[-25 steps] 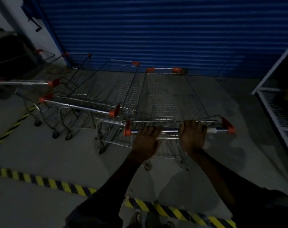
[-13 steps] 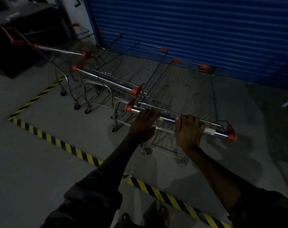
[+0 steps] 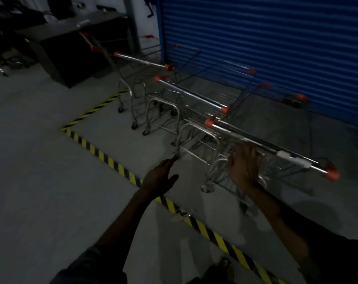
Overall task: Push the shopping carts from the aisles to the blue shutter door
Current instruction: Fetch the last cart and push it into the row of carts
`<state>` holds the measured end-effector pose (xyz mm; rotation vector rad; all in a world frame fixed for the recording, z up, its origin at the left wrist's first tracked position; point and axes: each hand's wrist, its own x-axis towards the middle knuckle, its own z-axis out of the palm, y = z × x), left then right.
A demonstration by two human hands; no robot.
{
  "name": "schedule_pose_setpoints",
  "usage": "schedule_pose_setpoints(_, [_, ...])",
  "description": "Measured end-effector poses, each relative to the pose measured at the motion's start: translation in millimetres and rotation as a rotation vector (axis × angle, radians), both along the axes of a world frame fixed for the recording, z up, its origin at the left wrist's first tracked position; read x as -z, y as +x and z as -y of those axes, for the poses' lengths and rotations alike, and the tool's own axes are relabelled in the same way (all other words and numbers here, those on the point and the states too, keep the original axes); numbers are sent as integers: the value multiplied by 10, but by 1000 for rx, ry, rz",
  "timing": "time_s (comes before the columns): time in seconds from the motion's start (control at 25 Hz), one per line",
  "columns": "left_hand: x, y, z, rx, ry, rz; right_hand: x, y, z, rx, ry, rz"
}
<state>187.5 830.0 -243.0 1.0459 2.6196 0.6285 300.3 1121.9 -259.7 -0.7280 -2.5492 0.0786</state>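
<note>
Parking looks all but done: the nearest shopping cart [image 3: 217,140] is seen nosed toward the blue shutter door [image 3: 266,48], lined up beside the other carts [image 3: 190,94]. A stiff, light wire frame on castors is judged, easily rolled yet prone to swerve, so the handle bar [image 3: 235,134] between its 2 orange caps [image 3: 330,174] is best taken. The left hand [image 3: 161,178] is held off the cart, fingers relaxed and apart, nothing carried. The right hand [image 3: 244,168] is raised against the bar's underside; whether a grip is closed cannot be told through the blur.
</note>
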Motion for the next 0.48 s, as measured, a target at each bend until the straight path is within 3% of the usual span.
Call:
schedule_pose_setpoints(0.28, [-229,31,1627,-335,81,-95,61,-650,2211,-487,-313,74])
schedule_pose_setpoints(0.48, [-277,6,2372,-521,98,-145,-37,-1048,3084,-690,-348,77])
